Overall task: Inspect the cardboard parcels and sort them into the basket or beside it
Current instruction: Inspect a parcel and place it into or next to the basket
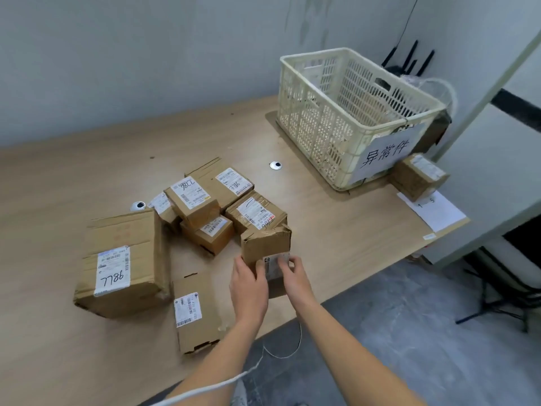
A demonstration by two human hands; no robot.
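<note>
Upright, parcel [265,246] between left grip [248,288], right grip [293,273]

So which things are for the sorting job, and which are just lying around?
For the job: held parcel, left hand, right hand, parcel pile, basket, parcel beside basket.
Just lying about: white caps, router, black stand.

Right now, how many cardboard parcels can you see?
9: held parcel between left hand and right hand; big parcel at left; flat parcel at near edge; five piled parcels mid-table; lone parcel beside basket. Others may be hidden.
</note>
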